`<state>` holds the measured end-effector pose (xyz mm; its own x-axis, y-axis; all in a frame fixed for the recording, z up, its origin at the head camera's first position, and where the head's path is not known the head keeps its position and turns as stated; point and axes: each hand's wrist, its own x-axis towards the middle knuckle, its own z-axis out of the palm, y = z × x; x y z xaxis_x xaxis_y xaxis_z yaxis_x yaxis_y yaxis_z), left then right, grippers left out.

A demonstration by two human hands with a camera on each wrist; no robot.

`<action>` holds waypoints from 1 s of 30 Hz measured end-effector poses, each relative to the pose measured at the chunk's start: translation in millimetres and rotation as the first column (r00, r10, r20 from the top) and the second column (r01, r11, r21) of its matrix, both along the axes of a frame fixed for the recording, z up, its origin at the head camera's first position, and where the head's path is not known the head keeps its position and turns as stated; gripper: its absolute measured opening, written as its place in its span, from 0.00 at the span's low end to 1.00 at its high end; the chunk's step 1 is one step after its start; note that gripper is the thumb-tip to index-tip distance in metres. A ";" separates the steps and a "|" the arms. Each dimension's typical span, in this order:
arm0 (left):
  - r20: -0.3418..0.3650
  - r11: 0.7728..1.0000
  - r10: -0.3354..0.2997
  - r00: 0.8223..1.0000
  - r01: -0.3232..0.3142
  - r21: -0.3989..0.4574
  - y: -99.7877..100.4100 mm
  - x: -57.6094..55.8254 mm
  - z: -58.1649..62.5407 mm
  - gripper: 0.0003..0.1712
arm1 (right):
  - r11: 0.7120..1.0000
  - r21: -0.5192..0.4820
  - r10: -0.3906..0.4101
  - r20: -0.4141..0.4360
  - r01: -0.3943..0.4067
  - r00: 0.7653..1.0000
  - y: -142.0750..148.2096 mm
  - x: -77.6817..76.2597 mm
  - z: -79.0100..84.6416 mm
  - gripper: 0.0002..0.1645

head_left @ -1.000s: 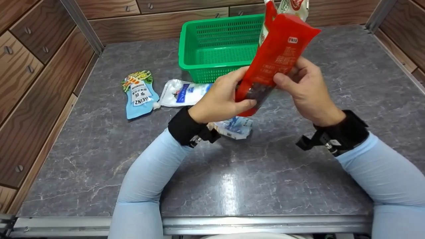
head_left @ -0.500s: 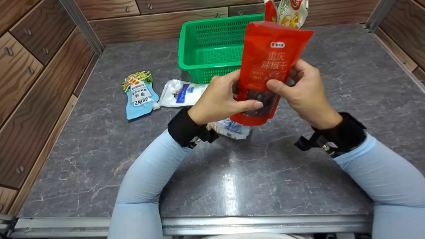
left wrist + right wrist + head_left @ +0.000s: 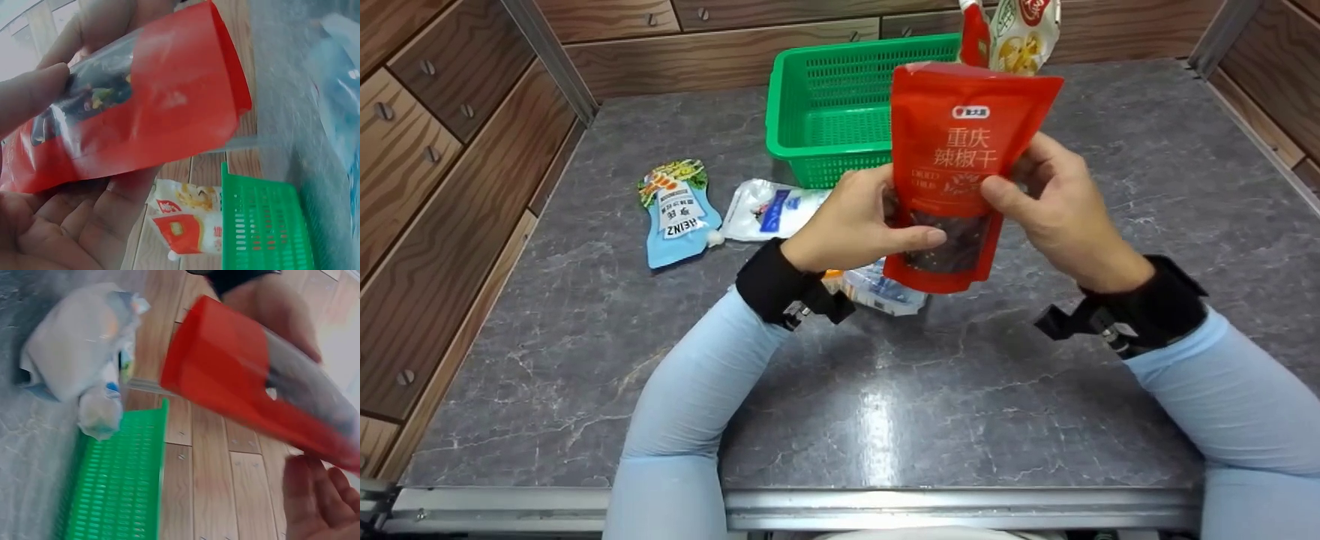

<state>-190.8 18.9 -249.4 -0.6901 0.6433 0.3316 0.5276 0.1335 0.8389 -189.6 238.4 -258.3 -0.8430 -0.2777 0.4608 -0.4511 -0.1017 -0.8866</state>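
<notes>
A red stand-up pouch of dried chilli (image 3: 945,199) is held up over the table, its printed front and clear lower window facing the head camera. My left hand (image 3: 859,225) grips its lower left side, thumb across the window and fingers hidden behind. On the opposite edge my right hand (image 3: 1054,210) pinches the pouch, thumb on the front. From the right wrist view, the red pouch (image 3: 225,365) appears tilted and blurred. Below the hands lies a clear and blue packet (image 3: 885,292), partly covered by the pouch.
Behind the pouch stands a green basket (image 3: 802,161), with a red squeeze pouch (image 3: 975,37) and a white bag (image 3: 1024,41) upright at its right. A light-blue Heinz pouch (image 3: 679,217) and a white packet (image 3: 772,210) lie to the left.
Both hands have turned the chilli pouch so its front faces the head camera. It has swung more upright and come slightly lower and nearer.
</notes>
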 end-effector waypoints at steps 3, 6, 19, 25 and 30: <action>0.032 0.999 -0.041 0.999 0.041 0.011 0.4 -1.5 -0.7 0.28 | 0.997 -0.057 0.055 0.014 -0.054 0.998 10.0 -3.6 1.1 0.22; 0.030 0.997 -0.071 0.997 0.071 0.000 0.9 -1.2 -1.0 0.28 | 0.987 -0.134 0.099 0.035 -0.093 0.995 17.5 -5.9 2.3 0.21; 0.010 0.989 -0.088 0.996 0.088 -0.117 5.3 2.8 -2.9 0.29 | 0.978 -0.061 0.205 0.096 -0.200 0.974 24.8 -7.7 6.0 0.16; 0.035 0.988 -0.101 0.994 0.104 -0.111 5.6 2.2 -3.1 0.31 | 0.981 -0.065 0.187 0.103 -0.181 0.977 24.1 -9.3 4.6 0.16; 0.038 0.986 -0.118 0.992 0.122 -0.112 4.7 0.9 -3.7 0.30 | 0.984 -0.070 0.168 0.091 -0.162 0.981 24.3 -10.1 3.9 0.16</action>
